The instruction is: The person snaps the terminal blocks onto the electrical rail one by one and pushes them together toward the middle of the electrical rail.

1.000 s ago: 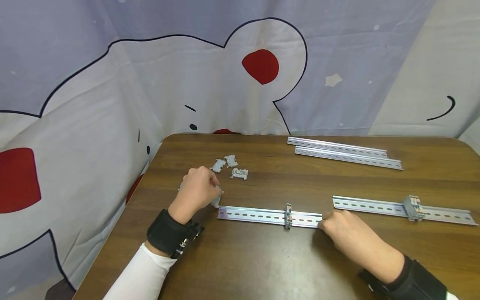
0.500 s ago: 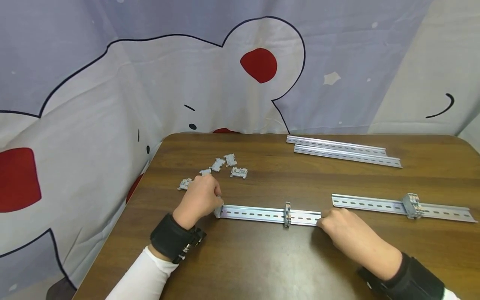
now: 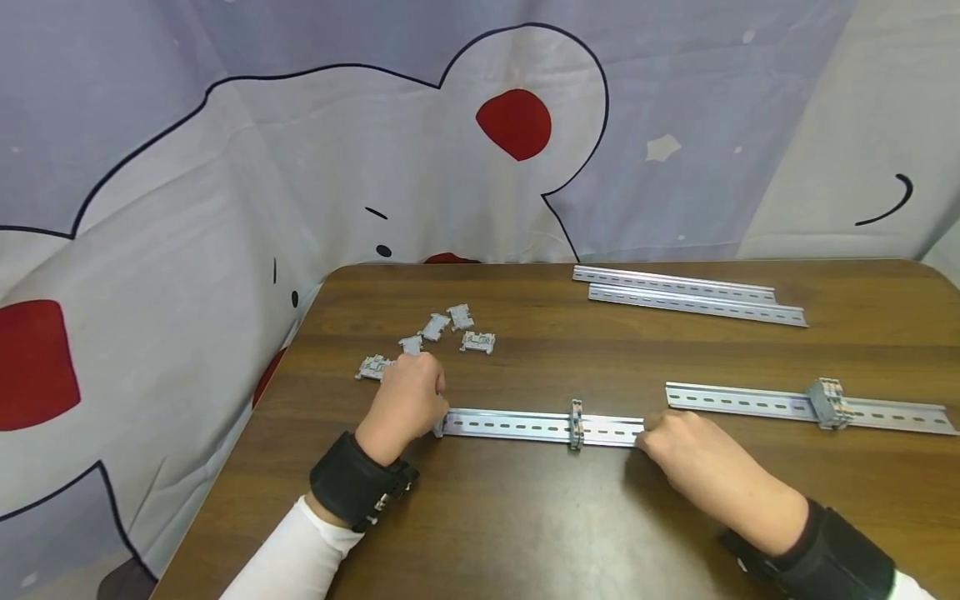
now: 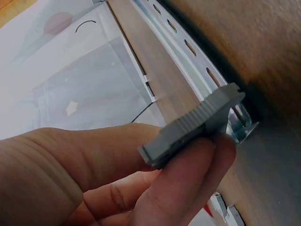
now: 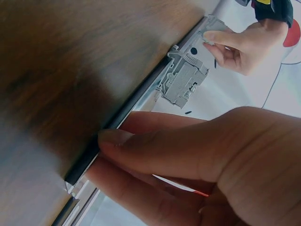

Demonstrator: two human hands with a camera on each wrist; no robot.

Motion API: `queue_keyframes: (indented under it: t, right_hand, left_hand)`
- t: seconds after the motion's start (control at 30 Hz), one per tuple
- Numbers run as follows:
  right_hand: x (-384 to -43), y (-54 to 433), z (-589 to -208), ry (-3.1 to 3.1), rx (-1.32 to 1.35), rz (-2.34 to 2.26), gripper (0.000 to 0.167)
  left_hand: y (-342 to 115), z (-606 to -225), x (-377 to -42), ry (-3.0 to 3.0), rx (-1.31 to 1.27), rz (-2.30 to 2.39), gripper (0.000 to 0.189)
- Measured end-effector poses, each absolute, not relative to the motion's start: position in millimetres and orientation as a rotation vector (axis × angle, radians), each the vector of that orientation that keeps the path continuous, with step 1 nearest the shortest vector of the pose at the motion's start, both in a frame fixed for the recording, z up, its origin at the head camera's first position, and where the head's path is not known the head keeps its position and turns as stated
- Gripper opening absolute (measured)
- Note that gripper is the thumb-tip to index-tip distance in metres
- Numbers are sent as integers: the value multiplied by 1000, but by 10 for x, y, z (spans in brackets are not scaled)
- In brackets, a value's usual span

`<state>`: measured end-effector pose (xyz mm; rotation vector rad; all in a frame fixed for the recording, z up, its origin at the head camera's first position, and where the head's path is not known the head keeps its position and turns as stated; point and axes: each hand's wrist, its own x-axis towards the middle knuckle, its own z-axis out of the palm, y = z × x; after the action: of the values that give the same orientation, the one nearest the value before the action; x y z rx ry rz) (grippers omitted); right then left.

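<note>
My left hand (image 3: pixel 408 402) pinches a grey DIN-rail terminal block (image 4: pixel 195 122) between thumb and fingers. That block is at the left end of a slotted metal DIN rail (image 3: pixel 502 425), overlapping the rail's end in the left wrist view. A similar terminal block (image 5: pixel 183 77) sits upright across the same rail, right of its middle. At the rail's right end, my right hand (image 3: pixel 686 450) grips the metal edge with thumb and fingers. Part of the held block is hidden by my left fingers in the head view.
Several loose terminal blocks (image 3: pixel 478 342) lie flat beyond my left hand. To the right, another DIN rail (image 3: pixel 735 400) carries a cluster of terminal blocks (image 3: pixel 828 404). Two bare rails (image 3: pixel 675 285) lie near the table's back edge, before a printed cloth (image 3: pixel 337 167).
My left hand has moved slightly right and nearer, bringing the pinched terminal block to the rail's left end. Loose blocks behind it have come into view. My right hand keeps its grip.
</note>
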<state>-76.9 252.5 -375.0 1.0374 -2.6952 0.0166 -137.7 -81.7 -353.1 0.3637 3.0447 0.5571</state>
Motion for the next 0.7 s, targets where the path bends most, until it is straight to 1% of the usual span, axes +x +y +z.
queue_keyframes:
  t: [0.3, 0.53, 0.7]
  right_hand:
    - [-783, 2526, -3759, -2719, 1017, 11, 30]
    - [-791, 2521, -3760, -2714, 1019, 16, 30]
    - [-791, 2518, -3765, -2716, 1025, 11, 29]
  left_hand:
    - [-776, -3543, -1342, 3105, 416, 525, 41]
    - [-727, -3561, -1276, 3148, 463, 552, 48]
    - [-815, -3583, -1280, 3095, 432, 616, 43]
